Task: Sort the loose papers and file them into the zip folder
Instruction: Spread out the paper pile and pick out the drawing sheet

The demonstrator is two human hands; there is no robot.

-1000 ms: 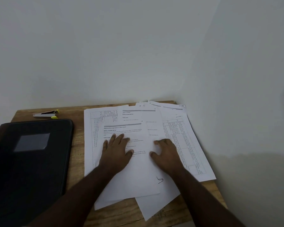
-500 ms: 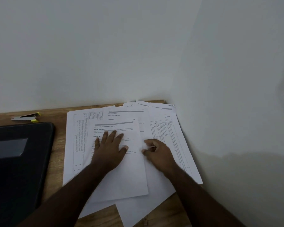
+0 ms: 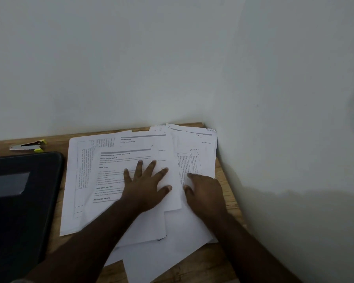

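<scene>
Several loose white printed papers (image 3: 102,180) lie fanned and overlapping on the wooden table (image 3: 227,203). My left hand (image 3: 145,186) lies flat with spread fingers on the top sheets near the middle of the pile. Just to its right, my right hand (image 3: 205,193) rests on a sheet printed with a table, its fingers slightly bent against the paper. The black zip folder (image 3: 18,201) lies shut at the left, apart from both hands.
A small stapler (image 3: 28,146) with yellow trim sits at the table's back left, behind the folder. White walls close the table in at the back and on the right, forming a corner behind the papers.
My left hand has slid to the right across the top sheets, closer to my right hand. The top sheets have shifted under the hands. The view has swung slightly.
</scene>
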